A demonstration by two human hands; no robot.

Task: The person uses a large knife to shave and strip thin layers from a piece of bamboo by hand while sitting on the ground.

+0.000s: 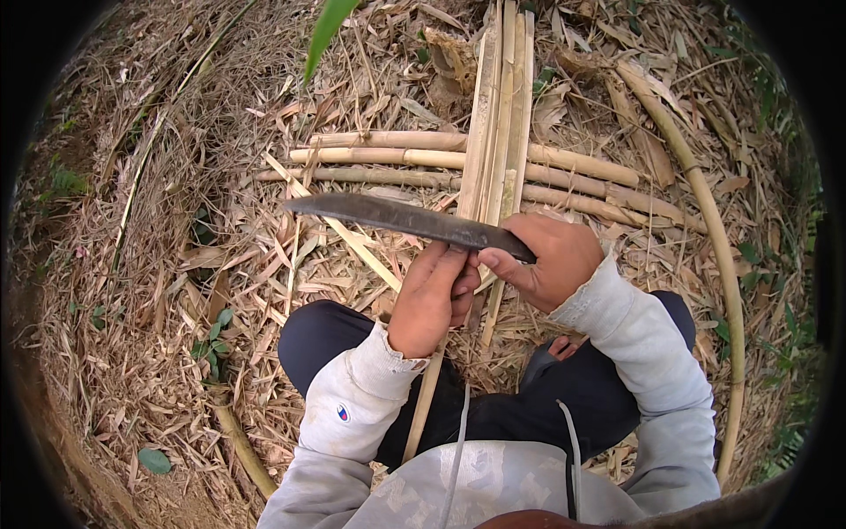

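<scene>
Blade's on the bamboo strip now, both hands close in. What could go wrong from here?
1. The left hand grips the bamboo strip right beneath the long dark blade; a slip could cut its fingers.
2. The right hand works the blade above the person's knees, so a glancing stroke might reach a leg.
3. The split strip edges may be sharp and could slice the holding palm.

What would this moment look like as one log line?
right hand: grips long dark blade | left hand: holds pale split bamboo strips | ground: dry leaves
</scene>
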